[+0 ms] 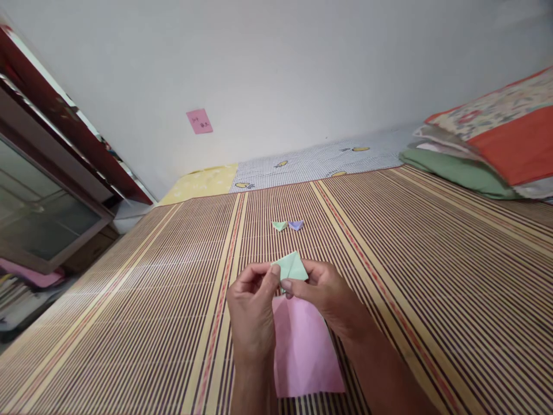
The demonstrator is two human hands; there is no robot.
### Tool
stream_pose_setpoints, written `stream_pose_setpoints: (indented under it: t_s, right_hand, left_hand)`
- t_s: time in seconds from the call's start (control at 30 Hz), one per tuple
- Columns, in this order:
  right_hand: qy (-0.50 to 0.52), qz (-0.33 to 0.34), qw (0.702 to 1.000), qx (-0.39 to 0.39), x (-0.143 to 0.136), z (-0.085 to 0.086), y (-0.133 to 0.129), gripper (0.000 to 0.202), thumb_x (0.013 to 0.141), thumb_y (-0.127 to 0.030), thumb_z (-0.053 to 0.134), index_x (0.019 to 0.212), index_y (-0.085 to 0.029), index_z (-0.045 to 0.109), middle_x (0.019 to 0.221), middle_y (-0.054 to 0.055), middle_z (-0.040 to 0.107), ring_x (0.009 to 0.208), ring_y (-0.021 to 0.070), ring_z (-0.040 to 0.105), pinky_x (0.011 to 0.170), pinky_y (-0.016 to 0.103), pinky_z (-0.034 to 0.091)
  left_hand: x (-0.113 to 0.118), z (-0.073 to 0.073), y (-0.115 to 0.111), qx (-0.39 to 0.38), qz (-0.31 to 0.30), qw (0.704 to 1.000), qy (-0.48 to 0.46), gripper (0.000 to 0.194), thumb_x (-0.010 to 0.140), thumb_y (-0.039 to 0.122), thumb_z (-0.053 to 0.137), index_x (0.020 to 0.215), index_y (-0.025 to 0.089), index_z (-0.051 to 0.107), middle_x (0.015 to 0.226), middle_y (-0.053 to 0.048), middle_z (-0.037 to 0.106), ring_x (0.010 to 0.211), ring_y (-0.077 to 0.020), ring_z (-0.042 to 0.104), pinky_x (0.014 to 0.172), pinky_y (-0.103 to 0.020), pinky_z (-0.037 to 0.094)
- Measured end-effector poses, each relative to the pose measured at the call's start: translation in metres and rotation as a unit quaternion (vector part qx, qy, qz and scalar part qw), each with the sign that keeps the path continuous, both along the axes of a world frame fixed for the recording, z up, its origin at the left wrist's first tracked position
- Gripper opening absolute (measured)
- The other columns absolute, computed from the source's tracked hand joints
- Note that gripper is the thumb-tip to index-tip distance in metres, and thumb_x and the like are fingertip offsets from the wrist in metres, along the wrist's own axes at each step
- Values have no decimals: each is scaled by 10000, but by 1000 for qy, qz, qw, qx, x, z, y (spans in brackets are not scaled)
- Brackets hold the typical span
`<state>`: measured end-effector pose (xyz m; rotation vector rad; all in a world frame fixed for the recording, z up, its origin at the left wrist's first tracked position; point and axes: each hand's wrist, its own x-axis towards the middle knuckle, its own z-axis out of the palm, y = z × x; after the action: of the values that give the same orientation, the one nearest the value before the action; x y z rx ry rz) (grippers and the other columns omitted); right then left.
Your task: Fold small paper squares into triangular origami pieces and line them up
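Two hands pinch one small folded pale-green paper piece (290, 267) above the striped bamboo mat (432, 276): your left hand (252, 311) and right hand (325, 295) grip opposite edges, steadying the fold. Pink paper sheet (305, 351) lies flat beneath, within reach.

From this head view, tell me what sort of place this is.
Most likely a bedroom: the hands fold green paper over a striped bamboo sleeping mat, with stacked pillows at the far right and a patterned bedsheet beyond.
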<state>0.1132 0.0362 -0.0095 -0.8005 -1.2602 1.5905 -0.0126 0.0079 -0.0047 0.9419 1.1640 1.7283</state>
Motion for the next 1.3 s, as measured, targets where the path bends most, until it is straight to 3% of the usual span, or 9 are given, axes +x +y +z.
stream_pose_setpoints:
  t_s: [0.27, 0.43, 0.63, 0.73, 0.87, 1.1, 1.3]
  right_hand:
    - [0, 20, 1000, -4, -1, -6, 1, 91, 768, -246, 714, 791, -172, 665, 717, -15, 594, 668, 140, 540, 620, 271, 423]
    - [13, 24, 1000, 1, -7, -7, -2, 133, 797, -261, 745, 764, -162, 662, 705, -12, 587, 688, 144, 541, 650, 283, 437]
    - [15, 42, 999, 31, -4, -14, -1, 96, 834, -239, 706, 798, -154, 679, 712, -6, 611, 692, 141, 550, 658, 282, 444]
    - [15, 34, 999, 35, -2, -13, 2, 103, 837, -255, 722, 839, -157, 691, 747, -6, 615, 715, 143, 557, 671, 280, 446]
    - [16, -36, 998, 45, -1, -8, 3, 116, 836, -271, 733, 868, -162, 709, 759, -15, 602, 712, 137, 538, 657, 263, 433]
    - [-7, -9, 997, 78, 10, -8, 5, 139, 894, -295, 671, 823, -175, 673, 736, -20, 579, 684, 133, 518, 632, 258, 417]
    - [-27, -88, 991, 98, 10, -7, 6, 237, 906, -357, 683, 758, -175, 647, 673, -27, 555, 639, 131, 500, 586, 254, 402]
  left_hand:
    - [3, 4, 5, -53, 8, 993, -108, 242, 596, 282, 900, 610, 145, 700, 530, 39, 566, 514, -76, 476, 517, -191, 427]
    - [1, 2, 6, -47, 20, 992, -115, 257, 602, 302, 918, 669, 137, 732, 576, 24, 603, 533, -72, 500, 520, -181, 424]
    - [-2, -2, 6, -47, -49, 982, -176, 250, 634, 305, 906, 665, 139, 721, 540, 21, 558, 548, -95, 499, 528, -202, 423]
    - [-2, -5, 7, -42, -35, 987, -153, 240, 639, 296, 908, 685, 145, 727, 563, 28, 561, 552, -87, 481, 542, -198, 416]
    - [-1, -6, 6, -33, -1, 996, -87, 211, 667, 290, 895, 719, 155, 742, 628, 32, 582, 589, -83, 468, 566, -191, 410]
    - [-5, -1, 2, -40, -71, 996, -18, 162, 776, 287, 818, 735, 164, 721, 633, 32, 607, 600, -85, 513, 593, -190, 425]
    - [-1, -2, 0, -41, -77, 994, 61, 156, 817, 300, 789, 768, 170, 718, 684, 15, 642, 658, -105, 566, 632, -207, 450]
